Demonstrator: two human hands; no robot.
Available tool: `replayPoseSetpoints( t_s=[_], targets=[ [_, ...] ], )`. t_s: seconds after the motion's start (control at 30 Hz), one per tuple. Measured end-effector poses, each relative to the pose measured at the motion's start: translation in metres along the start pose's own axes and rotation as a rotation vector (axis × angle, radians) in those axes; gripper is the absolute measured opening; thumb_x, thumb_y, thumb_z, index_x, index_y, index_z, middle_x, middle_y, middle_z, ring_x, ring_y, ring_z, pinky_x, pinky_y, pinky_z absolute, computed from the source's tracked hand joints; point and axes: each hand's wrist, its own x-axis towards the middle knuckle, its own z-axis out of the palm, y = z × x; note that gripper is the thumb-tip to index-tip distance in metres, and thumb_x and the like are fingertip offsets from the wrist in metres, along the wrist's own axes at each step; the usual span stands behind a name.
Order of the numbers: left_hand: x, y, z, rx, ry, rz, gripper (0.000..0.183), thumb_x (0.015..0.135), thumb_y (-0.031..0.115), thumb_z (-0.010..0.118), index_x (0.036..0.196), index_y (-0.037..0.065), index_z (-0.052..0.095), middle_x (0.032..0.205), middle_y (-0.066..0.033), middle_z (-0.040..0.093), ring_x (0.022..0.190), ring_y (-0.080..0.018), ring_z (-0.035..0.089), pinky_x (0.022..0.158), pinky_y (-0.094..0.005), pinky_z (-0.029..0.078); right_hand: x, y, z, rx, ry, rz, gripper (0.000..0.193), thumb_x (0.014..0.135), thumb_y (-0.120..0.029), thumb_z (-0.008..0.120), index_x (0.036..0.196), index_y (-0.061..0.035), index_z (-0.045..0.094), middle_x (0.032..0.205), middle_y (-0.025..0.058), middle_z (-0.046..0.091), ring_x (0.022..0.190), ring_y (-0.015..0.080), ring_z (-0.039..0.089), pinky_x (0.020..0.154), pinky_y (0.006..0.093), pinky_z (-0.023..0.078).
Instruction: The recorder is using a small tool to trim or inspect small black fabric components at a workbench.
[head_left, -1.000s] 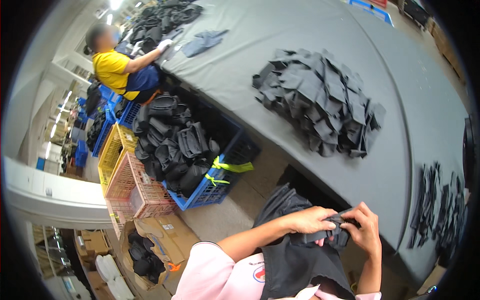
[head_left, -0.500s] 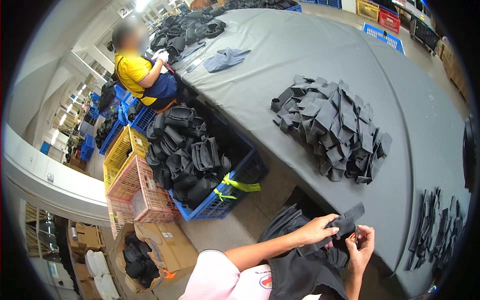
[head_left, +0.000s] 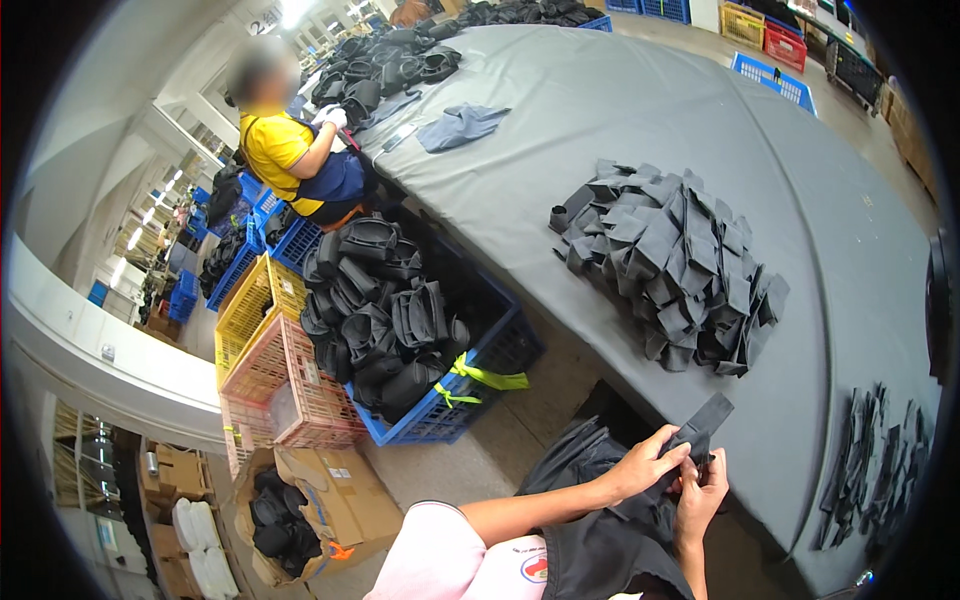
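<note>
Fabric strip (head_left: 706,420), long axis slanting up-right, left hand (head_left: 642,468), right hand (head_left: 703,490), grip pinching it

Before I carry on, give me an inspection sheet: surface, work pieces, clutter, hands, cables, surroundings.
Surface: table covered in grey sheeting, with some creases.
Job's things: dark fabric strip in the hands, off the table's near edge; heap of dark fabric pieces on the table; more dark strips toward the right.
Clutter: loose grey cloth at the table's far left.
Hands: left hand grips the strip; right hand has its fingertips against it, grip unclear.
Cables: nothing seen.
Surroundings: blue crate heaped with black pouches beside the table; open cardboard box on the floor; co-worker in a yellow top at the table's left side.
</note>
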Motion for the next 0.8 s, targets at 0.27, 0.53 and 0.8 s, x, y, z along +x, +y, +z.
replayPoseSetpoints(
  t_s=[0.27,0.53,0.8],
  targets=[
    [0.0,-0.012,-0.007,0.042,0.026,0.1,0.027,0.098,0.021,0.047,0.118,0.003,0.047,0.099,-0.0012,0.056,0.087,-0.0072,0.053,0.082,-0.026,0.045,-0.003,-0.006,-0.004,-0.23,-0.02,-0.355,0.012,0.078,0.006,0.059,0.089,0.0005,0.059,0.097,0.0079,0.059,0.068,0.0128,0.054,0.058,0.0258,0.045],
    [-0.006,0.025,-0.015,-0.157,-0.062,0.099,0.029,0.098,0.018,0.045,0.123,0.002,0.042,0.107,-0.013,0.062,0.081,-0.0165,0.063,0.075,-0.0305,0.053,-0.001,-0.024,-0.017,0.018,-0.073,-0.069,0.006,0.089,0.001,0.054,0.09,0.0039,0.059,0.078,0.0095,0.064,0.058,0.0087,0.057,0.062,0.0242,0.049],
    [-0.005,0.027,-0.024,-0.209,-0.055,0.141,0.029,0.098,0.022,0.044,0.119,0.002,0.042,0.109,-0.0218,0.06,0.083,-0.0258,0.066,0.074,-0.0355,0.055,0.012,-0.016,-0.014,-0.482,0.063,-0.368,0.04,0.067,0.0,0.074,0.104,-0.0038,0.061,0.083,0.0088,0.056,0.064,0.0195,0.055,0.057,0.0292,0.046]
  ],
)
